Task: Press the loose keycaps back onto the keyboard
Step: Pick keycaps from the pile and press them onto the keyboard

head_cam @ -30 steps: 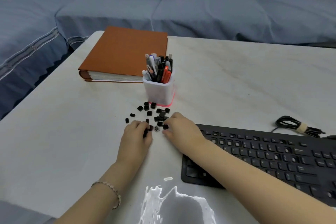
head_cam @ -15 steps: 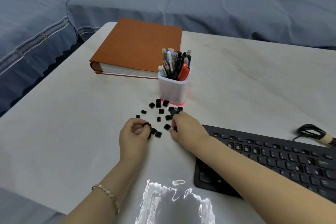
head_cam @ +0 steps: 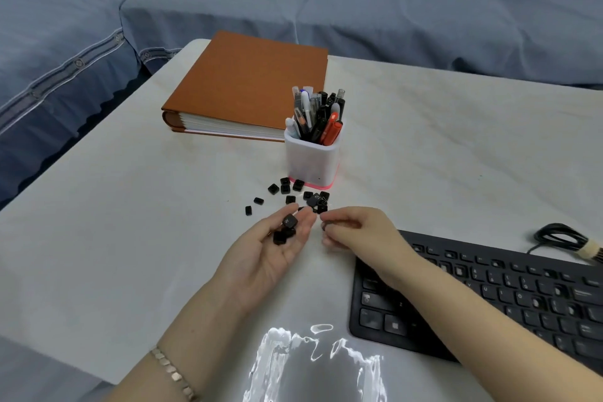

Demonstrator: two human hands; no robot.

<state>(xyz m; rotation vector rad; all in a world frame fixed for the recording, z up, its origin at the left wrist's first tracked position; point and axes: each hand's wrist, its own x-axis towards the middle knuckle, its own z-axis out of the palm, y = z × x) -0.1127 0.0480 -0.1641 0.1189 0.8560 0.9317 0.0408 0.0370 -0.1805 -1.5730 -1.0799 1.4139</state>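
Observation:
My left hand (head_cam: 261, 258) lies palm up just above the table, and a few black keycaps (head_cam: 287, 229) rest on its loosely bent fingers. To its right, my right hand (head_cam: 365, 235) is curled with a small black keycap (head_cam: 325, 226) pinched at its fingertips. Several loose keycaps (head_cam: 286, 189) are scattered on the white table beyond both hands. The black keyboard (head_cam: 522, 290) lies at the right, partly under my right forearm, with some empty key sockets near its left end.
A white pen holder (head_cam: 310, 160) full of pens stands right behind the keycap pile. An orange binder (head_cam: 251, 85) lies further back. A coiled black cable (head_cam: 561, 238) sits beyond the keyboard. A blue sofa (head_cam: 424, 16) borders the table's far edge and left side.
My left hand has turned from palm down to palm up, showing the keycaps it gathered. My right hand has drawn back slightly from the pile with a keycap in its fingertips.

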